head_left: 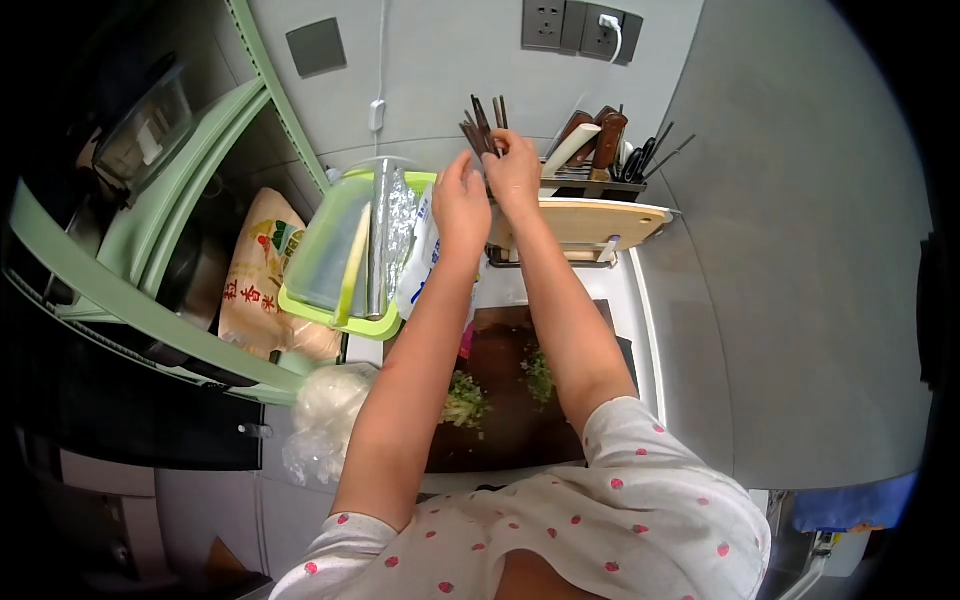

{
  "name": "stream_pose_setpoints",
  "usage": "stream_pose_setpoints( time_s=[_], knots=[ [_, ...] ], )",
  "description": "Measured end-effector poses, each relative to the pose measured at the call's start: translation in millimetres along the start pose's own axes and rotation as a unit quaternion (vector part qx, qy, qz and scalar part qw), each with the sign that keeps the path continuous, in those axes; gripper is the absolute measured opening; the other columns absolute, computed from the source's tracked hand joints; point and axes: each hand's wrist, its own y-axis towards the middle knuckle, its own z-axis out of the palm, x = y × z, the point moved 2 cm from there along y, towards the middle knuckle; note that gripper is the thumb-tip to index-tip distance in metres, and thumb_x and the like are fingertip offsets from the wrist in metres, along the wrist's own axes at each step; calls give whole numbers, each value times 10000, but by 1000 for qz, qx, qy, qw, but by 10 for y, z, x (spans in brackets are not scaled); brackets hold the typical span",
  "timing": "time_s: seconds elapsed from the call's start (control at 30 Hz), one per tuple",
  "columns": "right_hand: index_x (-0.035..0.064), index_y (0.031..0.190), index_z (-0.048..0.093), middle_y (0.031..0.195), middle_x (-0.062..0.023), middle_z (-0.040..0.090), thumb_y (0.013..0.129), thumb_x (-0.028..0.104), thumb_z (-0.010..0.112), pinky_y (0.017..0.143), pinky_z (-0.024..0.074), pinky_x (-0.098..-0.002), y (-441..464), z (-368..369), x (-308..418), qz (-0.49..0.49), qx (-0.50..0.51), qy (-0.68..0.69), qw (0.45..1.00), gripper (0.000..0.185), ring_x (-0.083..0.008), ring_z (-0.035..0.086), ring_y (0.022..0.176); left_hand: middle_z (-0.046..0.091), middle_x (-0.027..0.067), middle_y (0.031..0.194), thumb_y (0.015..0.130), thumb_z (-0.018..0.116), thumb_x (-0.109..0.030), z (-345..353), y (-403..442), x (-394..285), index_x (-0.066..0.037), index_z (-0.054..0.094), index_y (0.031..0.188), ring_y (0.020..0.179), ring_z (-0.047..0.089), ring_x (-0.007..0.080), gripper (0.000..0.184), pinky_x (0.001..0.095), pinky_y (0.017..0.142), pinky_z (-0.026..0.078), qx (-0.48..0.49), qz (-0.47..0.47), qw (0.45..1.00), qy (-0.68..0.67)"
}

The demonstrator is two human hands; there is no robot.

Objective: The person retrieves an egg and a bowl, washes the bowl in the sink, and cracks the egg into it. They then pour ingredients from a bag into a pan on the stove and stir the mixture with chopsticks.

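Note:
Dark chopsticks (481,122) stand in a bunch against the back wall, their upper ends fanned out. My right hand (515,182) has its fingers closed at the bunch; their lower ends are hidden behind the hands. Just beside it, my left hand (462,208) is raised with loosely bent fingers apart, and nothing shows in it. Below my forearms lies a dark cutting board (500,370) bearing two piles of chopped greens (463,402).
A rack of knives (608,140) and a light wooden board (590,222) stand to the right. On the left are a green-rimmed basket (375,328), a foil roll (377,250), a rice bag (258,270), a plastic bag (330,412) and green shelving (170,335).

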Motion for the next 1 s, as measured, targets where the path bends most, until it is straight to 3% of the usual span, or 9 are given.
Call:
stream_pose_setpoints(
  time_s=[0.07, 0.1, 0.17, 0.27, 0.4, 0.47, 0.77, 0.87, 1.0],
  knots=[
    [61, 862, 601, 850, -109, 549, 667, 115, 640, 686, 442, -353, -29, -26, 73, 0, -3, 4, 1000, 206, -274, 554, 783, 541, 182, 1055, 823, 449, -144, 93, 59, 18, 7, 526, 1108, 989, 505, 309, 331, 374, 875, 385, 1, -3, 1000, -1],
    [57, 857, 610, 801, -104, 553, 649, 125, 654, 671, 443, -335, -42, -45, 108, 0, -2, 10, 1000, 223, -257, 552, 752, 541, 182, 1055, 823, 449, -144, 130, 94, 26, 7, 526, 1108, 989, 505, 309, 331, 374, 875, 385, 2, -4, 1000, -3],
    [81, 874, 577, 857, -121, 536, 706, 117, 608, 667, 440, -388, -42, -24, 116, -16, 27, -7, 999, 175, -311, 555, 791, 524, 197, 1087, 840, 433, -202, 192, 158, 77, 5, 514, 1131, 1034, 467, 327, 366, 386, 912, 350, 25, -73, 997, -32],
    [79, 874, 575, 850, -132, 533, 732, 108, 567, 652, 437, -393, -39, 62, 77, -23, 20, -24, 999, 145, -319, 556, 765, 508, 200, 1109, 848, 434, -208, 227, 172, 98, -6, 508, 1147, 1054, 439, 345, 368, 395, 918, 339, -36, -63, 997, 3],
    [77, 861, 572, 838, -141, 535, 740, 101, 550, 633, 436, -396, -32, 84, 75, -19, 12, -26, 999, 126, -324, 558, 751, 488, 195, 1141, 854, 442, -228, 249, 190, 65, -17, 503, 1161, 1078, 411, 354, 377, 402, 926, 327, -6, -85, 996, -4],
    [76, 855, 572, 834, -141, 537, 733, 100, 560, 626, 436, -397, -24, 73, 70, -12, 10, -26, 1000, 126, -325, 559, 746, 538, 128, 1069, 852, 489, -149, 271, 241, 130, 41, 445, 1200, 886, 523, 146, 400, 252, 773, 415, 19, -113, 992, -55],
    [64, 787, 570, 796, -141, 543, 701, 116, 615, 601, 436, -414, 1, 90, 87, -62, -33, -29, 997, 110, -340, 560, 704, 535, 120, 1071, 865, 464, -121, 340, 332, 244, 38, 412, 1228, 910, 523, 143, 399, 243, 782, 414, 42, -97, 987, -119],
    [68, 802, 581, 795, -107, 560, 698, 119, 619, 607, 432, -378, 11, 104, 77, -40, -22, -36, 998, 122, -298, 565, 711, 536, 102, 1040, 864, 480, -121, 364, 372, 274, 36, 411, 1230, 879, 514, 125, 404, 234, 757, 414, 37, -97, 985, -139],
    [61, 789, 553, 789, -141, 539, 725, 107, 586, 585, 434, -428, 32, 104, 84, -75, -44, -42, 995, 85, -345, 562, 680, 526, 70, 999, 862, 504, -127, 362, 396, 297, 33, 403, 1236, 854, 499, 110, 419, 221, 738, 407, 45, -106, 983, -146]
  ],
)
